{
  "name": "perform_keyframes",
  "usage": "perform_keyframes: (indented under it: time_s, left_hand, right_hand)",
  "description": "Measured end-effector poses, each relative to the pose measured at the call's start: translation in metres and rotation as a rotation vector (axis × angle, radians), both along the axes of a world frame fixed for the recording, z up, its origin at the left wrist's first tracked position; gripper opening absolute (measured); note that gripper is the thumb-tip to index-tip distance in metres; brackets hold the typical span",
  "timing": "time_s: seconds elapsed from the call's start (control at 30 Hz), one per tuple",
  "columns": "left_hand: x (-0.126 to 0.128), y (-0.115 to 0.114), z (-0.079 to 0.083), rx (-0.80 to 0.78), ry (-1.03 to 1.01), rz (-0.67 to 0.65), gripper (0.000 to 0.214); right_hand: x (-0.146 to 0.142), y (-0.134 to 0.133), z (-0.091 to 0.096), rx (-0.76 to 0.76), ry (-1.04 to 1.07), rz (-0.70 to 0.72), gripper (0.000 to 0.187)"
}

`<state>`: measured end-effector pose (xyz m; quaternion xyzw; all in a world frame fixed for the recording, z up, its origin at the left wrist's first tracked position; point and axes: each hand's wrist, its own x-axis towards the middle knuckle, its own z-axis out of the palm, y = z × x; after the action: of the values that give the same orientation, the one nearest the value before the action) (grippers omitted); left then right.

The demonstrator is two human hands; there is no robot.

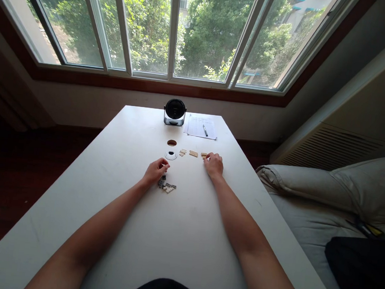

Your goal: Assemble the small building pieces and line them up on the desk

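My left hand [155, 170] is over the middle of the white table [184, 234], its fingers curled into a pinch; whatever may be between the fingertips is too small to make out. Just below it lies a loose pile of dark grey toy bricks [161, 182] and cream toy bricks [168, 189]. Farther right, my right hand [214, 165] has its fingertips closed at a small group of tan toy bricks [203, 155], partly hidden by the fingers. Left of that hand, in the same row, are another tan group [193, 153] and a few paler bricks [182, 152].
Beyond the bricks are a round hole [171, 143] in the tabletop and its silver-rimmed cover [171, 155]. A small black fan [175, 111] stands at the far edge, beside paper sheets [197, 126] with a pen [205, 130]. A sofa [308, 210] flanks the right side.
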<state>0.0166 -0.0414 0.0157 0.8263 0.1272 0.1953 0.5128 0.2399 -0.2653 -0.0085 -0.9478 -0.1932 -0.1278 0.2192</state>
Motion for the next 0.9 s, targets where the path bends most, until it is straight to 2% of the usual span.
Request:
perform_keyframes:
  time_s: [0.5,0.9]
  left_hand:
    - [0.0,0.001,0.0,-0.003,0.009,0.001,0.024]
    - [0.0,0.0,0.0,-0.018,0.007,-0.004,0.023]
  right_hand:
    - [0.008,0.0,-0.002,-0.022,0.044,0.038,0.017]
    - [0.01,0.001,-0.001,0.021,0.068,-0.039,0.018]
